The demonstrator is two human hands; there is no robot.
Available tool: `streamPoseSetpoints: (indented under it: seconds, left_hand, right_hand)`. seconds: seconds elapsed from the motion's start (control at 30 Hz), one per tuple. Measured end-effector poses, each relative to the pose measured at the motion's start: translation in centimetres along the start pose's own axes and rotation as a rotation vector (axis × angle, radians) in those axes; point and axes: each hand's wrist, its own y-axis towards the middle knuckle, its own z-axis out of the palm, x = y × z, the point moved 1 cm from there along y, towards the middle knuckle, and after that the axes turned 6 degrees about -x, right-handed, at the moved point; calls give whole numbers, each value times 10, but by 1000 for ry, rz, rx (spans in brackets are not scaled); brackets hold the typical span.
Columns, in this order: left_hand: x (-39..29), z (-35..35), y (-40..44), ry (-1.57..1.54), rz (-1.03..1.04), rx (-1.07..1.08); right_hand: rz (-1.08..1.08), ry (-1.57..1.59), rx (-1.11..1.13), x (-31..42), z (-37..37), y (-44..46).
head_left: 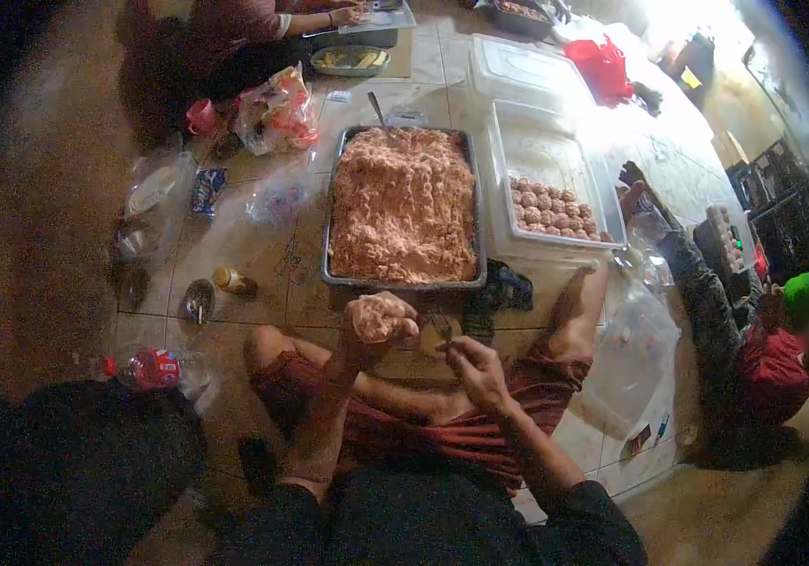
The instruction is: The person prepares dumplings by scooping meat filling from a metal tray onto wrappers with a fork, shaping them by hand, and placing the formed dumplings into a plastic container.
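A rough lump of pink minced-meat mixture (373, 318) rests in my left hand (406, 325), the fingers curled around it. In my right hand (482, 375), a fork (441, 325) is gripped, tines upward, a little to the right of the lump and apart from it. Both hands are above my crossed legs, just below a large dark tray (404, 282). More minced-meat mixture (404, 198) fills that tray, and a utensil handle (376, 108) sticks out at its far edge. To the right, a clear plastic box (617, 236) holds several rows of meatballs (555, 212).
A jar (225, 277), an ashtray (199, 302) and a plastic bottle (155, 368) are on the tiled floor at left. Plastic bags (277, 108) lie farther back. A co-worker (234, 33) sits at upper left; another person (772, 377) is at right, near a plastic sheet (635, 363).
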Motion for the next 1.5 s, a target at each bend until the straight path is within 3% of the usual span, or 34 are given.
streamPoseSetpoints:
  seconds: [0.1,0.23,0.47,0.57,0.63,0.67,0.73,0.77,0.8,0.9,0.97,1.03,1.1,1.13,1.17,1.23,1.27,1.37,1.4,1.5]
  left_hand:
    - [7,-2,2,-49,-67,79]
    - [11,-7,4,-131,-202,174]
    - [25,4,4,299,-141,-9]
    - [-13,9,3,15,-399,42]
    - [2,15,-5,-83,-491,60]
    - [39,18,-15,-74,-349,-3]
    - [76,19,-27,-57,-137,-101]
    - [77,17,-29,-49,-68,-135]
    - [48,14,-23,-256,-203,-4]
    - [43,-6,-8,-595,-405,441]
    - [32,12,-18,-778,-221,-24]
    - [5,9,-13,-166,-45,-86]
    - [36,14,-20,-358,-120,35]
    - [30,19,-20,-421,-148,77]
    - [23,25,-24,-60,-26,12]
    - [16,33,-23,302,94,-58]
    - [27,33,-20,-61,-55,-167]
    - [64,-4,-7,-860,-415,46]
    - [65,-14,-5,-873,-408,159]
    - [5,-22,-11,-883,-654,62]
  right_hand:
    - [8,76,1,-22,12,-3]
    - [233,281,25,-9,12,-4]
    - [272,309,104,-38,16,-4]
    - [196,306,142,-39,25,-3]
    - [-248,81,21,-51,34,1]
    - [-245,81,24,-39,31,1]
    - [-365,-279,-68,4,23,4]
    - [-363,-278,-63,5,17,3]
    - [-296,-231,-96,4,8,2]
    - [-96,-145,-80,5,-7,-7]
    - [78,39,30,-13,-6,-12]
    - [51,114,68,-33,3,-15]
    - [-134,58,92,-52,15,-14]
    - [-372,-18,5,-21,23,-10]
    - [-370,-20,1,-18,31,-7]
    - [-318,-224,-112,-11,40,-2]
    - [-321,-303,-141,-6,37,-1]
    - [-224,-265,-79,24,13,-6]
    - [-122,-106,-53,19,9,-11]
    - [-157,121,23,-37,2,-21]
